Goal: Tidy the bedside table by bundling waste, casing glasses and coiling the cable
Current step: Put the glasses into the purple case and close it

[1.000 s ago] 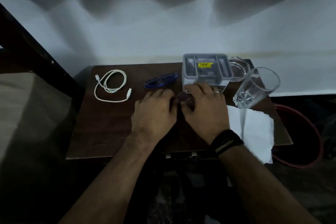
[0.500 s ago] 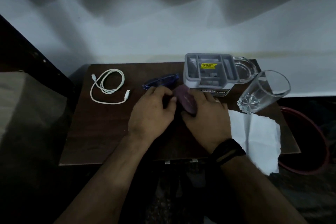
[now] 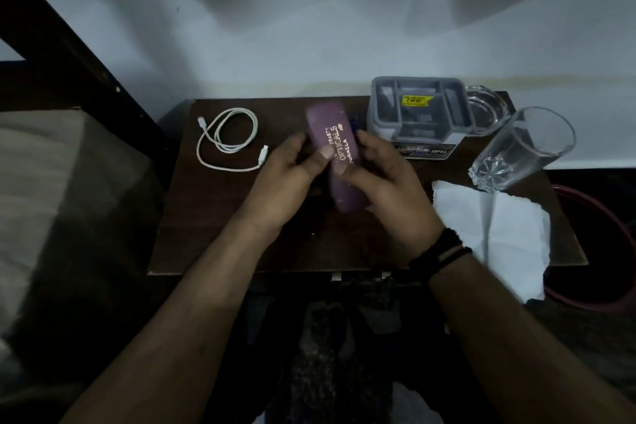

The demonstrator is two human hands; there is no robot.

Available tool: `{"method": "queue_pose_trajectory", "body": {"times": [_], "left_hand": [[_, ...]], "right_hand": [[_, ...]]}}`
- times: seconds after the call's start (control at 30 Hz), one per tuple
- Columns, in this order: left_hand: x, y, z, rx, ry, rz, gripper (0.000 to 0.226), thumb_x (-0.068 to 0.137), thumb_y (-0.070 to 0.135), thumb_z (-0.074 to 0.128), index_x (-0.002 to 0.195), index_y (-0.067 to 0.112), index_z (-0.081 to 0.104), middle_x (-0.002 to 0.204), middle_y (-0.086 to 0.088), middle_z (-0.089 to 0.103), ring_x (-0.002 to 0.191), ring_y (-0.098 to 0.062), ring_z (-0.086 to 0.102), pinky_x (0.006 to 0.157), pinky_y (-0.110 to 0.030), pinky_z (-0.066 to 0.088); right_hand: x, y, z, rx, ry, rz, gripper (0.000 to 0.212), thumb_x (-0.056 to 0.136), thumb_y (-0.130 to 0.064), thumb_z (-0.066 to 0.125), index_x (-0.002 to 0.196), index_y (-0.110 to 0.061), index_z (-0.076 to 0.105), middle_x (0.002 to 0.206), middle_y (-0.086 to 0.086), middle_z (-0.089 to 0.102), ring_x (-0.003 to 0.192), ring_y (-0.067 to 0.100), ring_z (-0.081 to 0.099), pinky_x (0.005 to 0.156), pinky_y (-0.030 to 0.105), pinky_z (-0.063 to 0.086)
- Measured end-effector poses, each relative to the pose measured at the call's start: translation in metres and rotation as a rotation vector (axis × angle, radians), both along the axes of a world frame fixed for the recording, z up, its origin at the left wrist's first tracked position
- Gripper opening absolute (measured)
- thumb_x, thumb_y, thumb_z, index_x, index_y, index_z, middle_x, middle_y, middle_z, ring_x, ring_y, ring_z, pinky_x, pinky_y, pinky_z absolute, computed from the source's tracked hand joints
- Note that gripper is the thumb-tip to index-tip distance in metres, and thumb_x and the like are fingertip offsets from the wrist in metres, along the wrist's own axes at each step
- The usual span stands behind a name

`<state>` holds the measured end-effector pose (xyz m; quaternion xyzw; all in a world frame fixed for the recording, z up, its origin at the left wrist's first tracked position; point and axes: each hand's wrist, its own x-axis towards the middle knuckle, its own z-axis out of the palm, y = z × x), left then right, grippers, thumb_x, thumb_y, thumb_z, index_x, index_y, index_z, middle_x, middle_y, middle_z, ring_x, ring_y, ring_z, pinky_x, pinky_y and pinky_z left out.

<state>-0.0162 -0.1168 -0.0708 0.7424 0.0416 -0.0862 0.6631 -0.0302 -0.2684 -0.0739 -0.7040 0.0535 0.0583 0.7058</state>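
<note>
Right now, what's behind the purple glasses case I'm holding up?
Behind the purple glasses case, held by the left hand and right hand, a sliver of the blue glasses shows on the table. The case covers the rest of them.

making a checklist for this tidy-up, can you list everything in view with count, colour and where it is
glasses case: 1, purple, held over table centre
glasses: 1, blue, mostly hidden behind case
cable: 1, white, loosely looped, table left
organiser: 1, grey, table back right
glass dish: 1, clear, right of organiser
tumbler: 1, clear, table right
tissue: 1, white, right front edge
table: 1, dark brown
left hand: grips case
right hand: grips case
</note>
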Motion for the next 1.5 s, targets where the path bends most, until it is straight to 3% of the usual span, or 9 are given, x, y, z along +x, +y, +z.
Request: {"method": "queue_pose_trajectory", "body": {"times": [0.13, 0.27, 0.37, 0.53, 0.7, 0.9, 1.1, 1.3, 1.5], "left_hand": [[0.004, 0.006, -0.005, 0.099, -0.141, 0.085, 0.041, 0.099, 0.019, 0.060, 0.136, 0.010, 0.048, 0.121, 0.003, 0.066, 0.109, 0.000, 0.064, 0.096, -0.021, 0.050], [0.005, 0.004, -0.002, 0.197, -0.187, 0.123, 0.031, 0.102, 0.016, 0.057, 0.132, 0.012, 0.052, 0.111, 0.012, 0.063, 0.094, 0.018, 0.059, 0.087, -0.007, 0.045], [0.003, 0.002, 0.004, 0.229, -0.152, 0.057, 0.030, 0.102, 0.025, 0.057, 0.131, 0.019, 0.060, 0.110, 0.017, 0.067, 0.092, 0.020, 0.060, 0.083, -0.002, 0.042], [0.001, 0.005, 0.006, 0.240, -0.165, -0.103, 0.038, 0.096, 0.033, 0.068, 0.133, 0.032, 0.062, 0.121, 0.018, 0.070, 0.112, 0.008, 0.063, 0.099, -0.015, 0.047], [0.005, 0.015, 0.002, 0.356, -0.330, -0.143, 0.049, 0.087, 0.034, 0.074, 0.133, 0.019, 0.066, 0.128, 0.005, 0.067, 0.118, -0.001, 0.063, 0.108, -0.030, 0.048], [0.005, 0.015, 0.003, 0.480, -0.438, -0.249, 0.053, 0.081, 0.034, 0.077, 0.130, 0.017, 0.069, 0.119, 0.004, 0.071, 0.110, -0.006, 0.067, 0.101, -0.031, 0.051], [0.003, 0.016, 0.008, 0.540, -0.458, -0.265, 0.048, 0.077, 0.037, 0.068, 0.124, 0.026, 0.072, 0.109, 0.007, 0.077, 0.101, -0.003, 0.071, 0.092, -0.029, 0.054], [0.001, 0.015, 0.012, 0.584, -0.452, -0.267, 0.044, 0.074, 0.031, 0.068, 0.117, 0.033, 0.073, 0.099, 0.012, 0.078, 0.090, -0.001, 0.072, 0.081, -0.030, 0.055], [0.004, 0.020, 0.005, 0.466, -0.364, -0.231, 0.041, 0.073, 0.035, 0.064, 0.112, 0.027, 0.076, 0.096, 0.012, 0.079, 0.091, 0.001, 0.072, 0.087, -0.033, 0.057]], "right_hand": [[-0.001, 0.005, 0.005, 0.385, 0.325, -0.033, 0.026, 0.098, -0.027, 0.061, 0.122, -0.029, 0.071, 0.120, -0.003, 0.075, 0.107, 0.015, 0.069, 0.083, 0.037, 0.054], [-0.003, 0.013, 0.002, 0.450, 0.347, -0.064, 0.020, 0.099, -0.028, 0.061, 0.116, -0.033, 0.069, 0.123, 0.002, 0.073, 0.099, 0.019, 0.067, 0.084, 0.041, 0.053], [-0.006, 0.015, 0.000, 0.587, 0.335, -0.039, 0.013, 0.098, -0.023, 0.063, 0.104, -0.034, 0.064, 0.103, 0.000, 0.074, 0.088, 0.017, 0.067, 0.080, 0.042, 0.054], [-0.004, 0.011, 0.001, 0.711, 0.366, -0.004, 0.017, 0.097, -0.019, 0.064, 0.107, -0.032, 0.062, 0.107, 0.002, 0.075, 0.100, 0.020, 0.068, 0.103, 0.053, 0.047], [-0.002, 0.004, 0.001, 0.683, 0.412, 0.044, 0.017, 0.095, -0.016, 0.062, 0.104, -0.030, 0.067, 0.115, 0.002, 0.071, 0.112, 0.019, 0.063, 0.105, 0.050, 0.042], [-0.005, 0.001, -0.001, 0.480, 0.364, -0.006, 0.014, 0.092, -0.027, 0.070, 0.106, -0.030, 0.071, 0.106, -0.001, 0.074, 0.098, 0.015, 0.067, 0.092, 0.040, 0.048], [-0.006, 0.000, -0.002, 0.326, 0.331, -0.123, 0.033, 0.081, -0.028, 0.082, 0.113, -0.026, 0.074, 0.124, 0.011, 0.072, 0.102, 0.019, 0.064, 0.093, 0.038, 0.050], [-0.007, 0.000, 0.001, 0.258, 0.306, -0.144, 0.028, 0.080, -0.028, 0.083, 0.108, -0.027, 0.077, 0.104, 0.004, 0.076, 0.087, 0.013, 0.061, 0.085, 0.032, 0.050], [-0.009, 0.000, 0.006, 0.237, 0.270, -0.145, 0.021, 0.080, -0.027, 0.083, 0.101, -0.027, 0.079, 0.090, -0.005, 0.073, 0.079, 0.007, 0.058, 0.084, 0.031, 0.048]]}}
